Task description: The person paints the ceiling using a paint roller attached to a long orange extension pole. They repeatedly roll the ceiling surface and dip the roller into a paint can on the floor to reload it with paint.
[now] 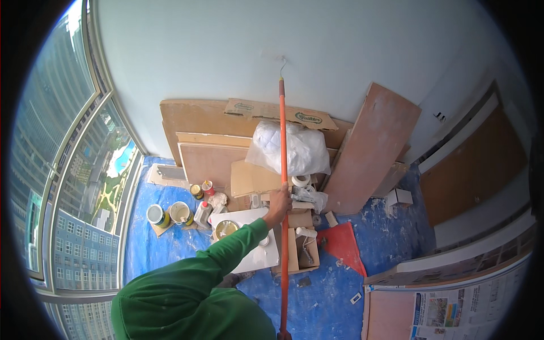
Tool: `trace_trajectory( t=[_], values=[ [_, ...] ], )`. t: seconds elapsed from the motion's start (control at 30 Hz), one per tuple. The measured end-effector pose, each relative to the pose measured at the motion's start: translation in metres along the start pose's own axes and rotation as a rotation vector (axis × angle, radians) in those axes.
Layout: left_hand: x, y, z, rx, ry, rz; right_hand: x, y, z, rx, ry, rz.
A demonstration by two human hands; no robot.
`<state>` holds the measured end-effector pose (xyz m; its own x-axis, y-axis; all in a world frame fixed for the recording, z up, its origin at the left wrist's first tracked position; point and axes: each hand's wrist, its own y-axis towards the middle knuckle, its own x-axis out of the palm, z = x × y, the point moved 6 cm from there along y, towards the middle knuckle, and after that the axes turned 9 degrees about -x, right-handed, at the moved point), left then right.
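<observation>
My left hand, in a green sleeve, is closed round the middle of a long orange paint roller pole. At the lower edge my right hand is only partly in view, wrapped round the pole's near end. The pole runs almost straight away from me to the pale wall. On its far tip sits a bent wire frame with a pale roller against the wall; the roller barely stands out from the paint.
Wooden boards, cardboard and a bundle in clear plastic lean along the wall. A tall board stands tilted at right. Paint buckets and a box with a spare roller rest on blue sheeting. Windows line the left.
</observation>
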<state>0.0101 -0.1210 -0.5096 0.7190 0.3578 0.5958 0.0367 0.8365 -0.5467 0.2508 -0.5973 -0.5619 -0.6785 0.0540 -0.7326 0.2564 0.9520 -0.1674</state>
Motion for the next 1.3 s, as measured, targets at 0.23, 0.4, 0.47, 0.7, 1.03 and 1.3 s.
trace_trajectory(
  t=[0.23,0.4,0.47,0.7,1.03,1.3],
  values=[
    [-0.049,0.035,-0.051,-0.067,-0.09,0.045,-0.012,-0.012,-0.015,0.085,0.01,-0.041],
    [-0.067,0.047,-0.059,-0.111,-0.067,0.124,-0.007,-0.013,-0.01,0.07,0.035,-0.045],
    [-0.062,0.047,-0.052,-0.067,-0.062,0.144,-0.005,-0.012,-0.01,0.066,0.052,-0.043],
    [-0.031,0.012,-0.025,0.032,0.053,0.192,0.009,-0.01,0.007,-0.002,0.172,-0.022],
    [0.013,-0.03,0.028,0.091,0.095,0.087,0.032,0.008,0.008,-0.178,0.212,-0.086],
    [0.067,-0.047,0.101,0.199,0.045,-0.124,0.04,0.054,-0.034,-0.148,0.334,-0.027]
  ],
)
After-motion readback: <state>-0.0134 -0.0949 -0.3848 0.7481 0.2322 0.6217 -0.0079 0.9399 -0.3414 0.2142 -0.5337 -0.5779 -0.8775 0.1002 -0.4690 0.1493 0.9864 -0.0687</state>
